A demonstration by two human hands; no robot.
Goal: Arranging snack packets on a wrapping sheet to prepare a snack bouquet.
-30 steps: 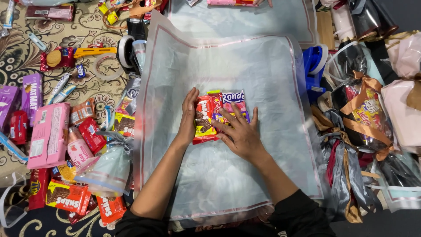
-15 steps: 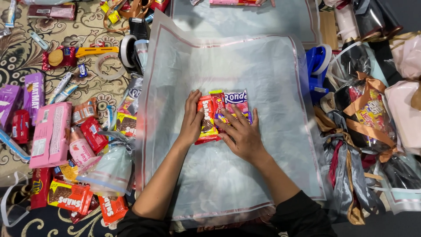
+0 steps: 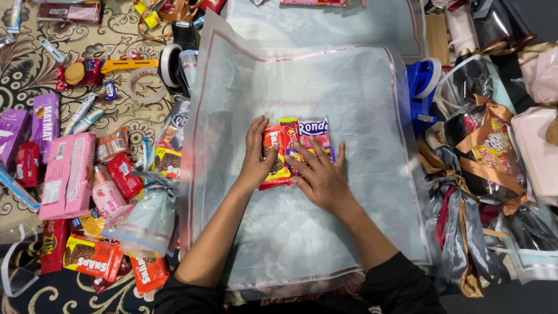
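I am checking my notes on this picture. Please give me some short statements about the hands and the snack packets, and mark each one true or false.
1. Both hands rest on the snack packets. True.
2. The packets lie on a translucent wrapping sheet. True.
3. The left hand holds the yellow utility knife. False: the knife lies apart on the patterned carpet, and the left hand is on the packets.
4. The right hand is closed in a fist. False: its fingers are spread flat.
5. A pink box lies left of the sheet. True.
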